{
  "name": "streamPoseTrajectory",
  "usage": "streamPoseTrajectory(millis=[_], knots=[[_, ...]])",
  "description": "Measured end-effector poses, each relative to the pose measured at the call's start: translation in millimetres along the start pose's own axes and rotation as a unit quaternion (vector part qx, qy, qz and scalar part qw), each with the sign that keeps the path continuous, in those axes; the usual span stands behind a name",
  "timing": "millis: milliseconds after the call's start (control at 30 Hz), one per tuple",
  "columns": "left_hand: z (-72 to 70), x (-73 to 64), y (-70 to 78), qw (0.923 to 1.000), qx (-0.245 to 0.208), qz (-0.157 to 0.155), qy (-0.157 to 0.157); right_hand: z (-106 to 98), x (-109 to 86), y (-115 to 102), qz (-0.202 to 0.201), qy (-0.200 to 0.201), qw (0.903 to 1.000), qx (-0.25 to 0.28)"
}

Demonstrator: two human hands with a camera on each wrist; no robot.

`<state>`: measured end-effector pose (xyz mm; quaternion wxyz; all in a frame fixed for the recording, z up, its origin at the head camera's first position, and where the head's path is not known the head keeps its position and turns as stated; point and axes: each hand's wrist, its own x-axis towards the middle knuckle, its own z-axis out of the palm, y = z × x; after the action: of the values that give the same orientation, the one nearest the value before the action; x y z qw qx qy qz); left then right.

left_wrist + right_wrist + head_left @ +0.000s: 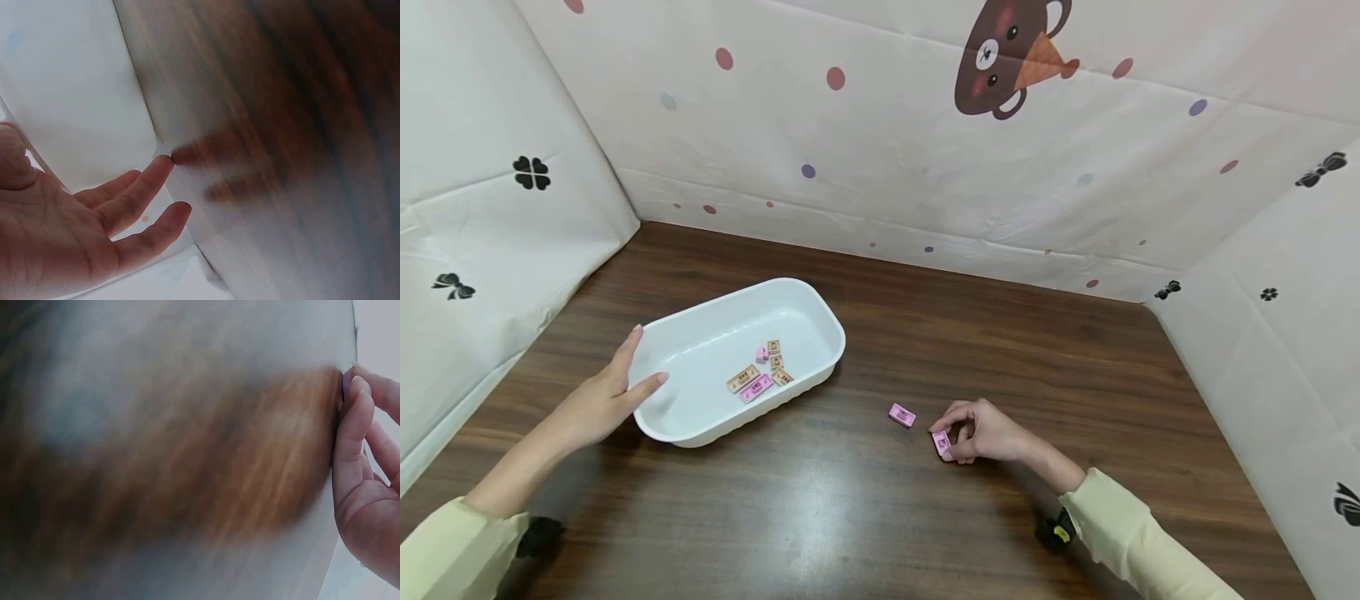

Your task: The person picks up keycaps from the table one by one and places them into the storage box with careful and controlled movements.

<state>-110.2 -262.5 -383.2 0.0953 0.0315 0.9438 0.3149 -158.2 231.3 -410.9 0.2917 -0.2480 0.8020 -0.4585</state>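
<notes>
My left hand [597,402] holds the left end of a white plastic basin [664,427], with the thumb over its rim and the other fingers outside. In the left wrist view, those fingers reach down beside the basin wall, close to the table. On the right, my right hand [983,432] pinches a small pink printed block [942,442] between thumb and fingers, low over the wood. Another pink block [902,415] lies just left of that hand. The right wrist view shows the pinched block's edge [347,384] at the fingertips, mostly hidden.
Inside the basin lie several small printed blocks, including a long tan one [743,378] and a long pink one [756,387]. All stands on a dark wooden table [1000,350]. Patterned white cloth [880,142] walls the back and both sides.
</notes>
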Motion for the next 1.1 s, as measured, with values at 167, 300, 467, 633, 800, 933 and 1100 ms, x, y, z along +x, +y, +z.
streamPoseTrajectory(millis=[167,300,467,633,800,933,1100], knots=[[0.9,0.2,-0.8,1.0000,-0.002,0.004,0.002,0,0.1,0,0.004,0.004,1.0000,0.007],[1.0,-0.4,-1.4,1.0000,-0.006,0.007,0.004,-2,1.0,0,-0.008,0.007,0.9999,-0.005],[1.0,-1.5,-1.6,0.9999,-0.010,0.010,0.004,-6,3.1,-4,-0.008,0.017,0.9996,-0.020],[0.5,-1.2,-1.1,0.9999,-0.009,0.010,0.004,-12,6.3,-17,0.007,0.024,0.9995,-0.020],[0.2,-1.1,-0.8,0.9999,-0.008,0.010,0.005,-18,9.2,-32,0.010,0.032,0.9993,-0.017],[0.3,-0.8,-0.4,0.9999,-0.010,0.012,0.006,-23,11.2,-42,0.003,0.036,0.9992,-0.016],[0.5,0.0,-1.0,0.9999,-0.008,0.011,0.006,-27,14.9,-50,-0.015,0.037,0.9990,-0.019]])
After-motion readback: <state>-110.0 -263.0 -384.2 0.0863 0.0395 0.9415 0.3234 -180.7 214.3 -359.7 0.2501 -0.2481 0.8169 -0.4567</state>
